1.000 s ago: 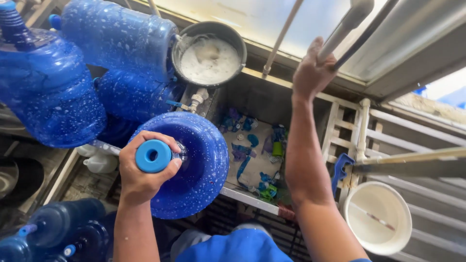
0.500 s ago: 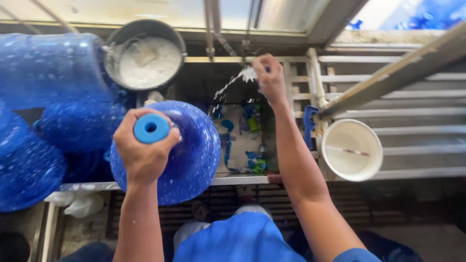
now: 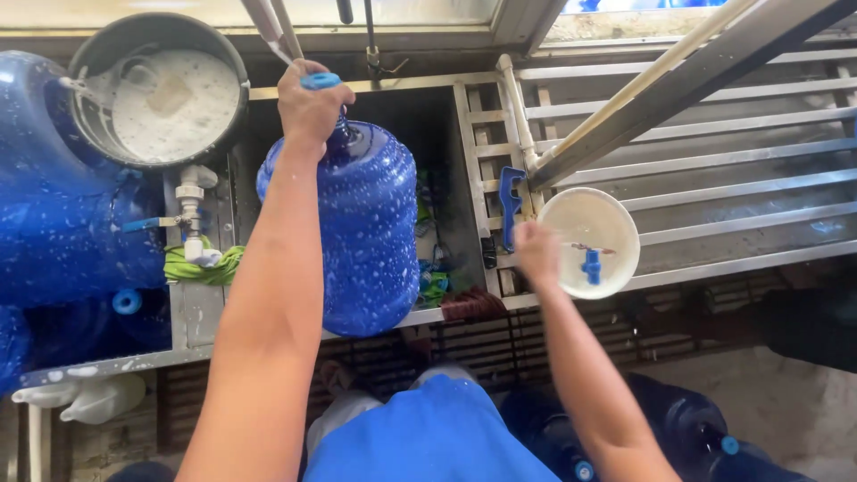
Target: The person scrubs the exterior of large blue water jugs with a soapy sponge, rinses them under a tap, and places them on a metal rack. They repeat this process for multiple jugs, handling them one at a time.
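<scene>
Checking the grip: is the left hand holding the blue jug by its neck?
Yes, the left hand wraps the neck of the blue jug, just under its cap.

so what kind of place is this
Most likely a wash station for big water jugs. The left hand grips a wet blue jug by the neck over a metal sink, beside a sudsy bucket and more jugs.

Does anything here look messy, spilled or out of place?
Nothing looks broken. The big blue water jug, gripped at its neck by the left hand, is speckled with white foam, and the grey bucket holds sudsy water. A green cloth lies bunched by the pipe valve. The right hand reaches the white bowl.
</scene>
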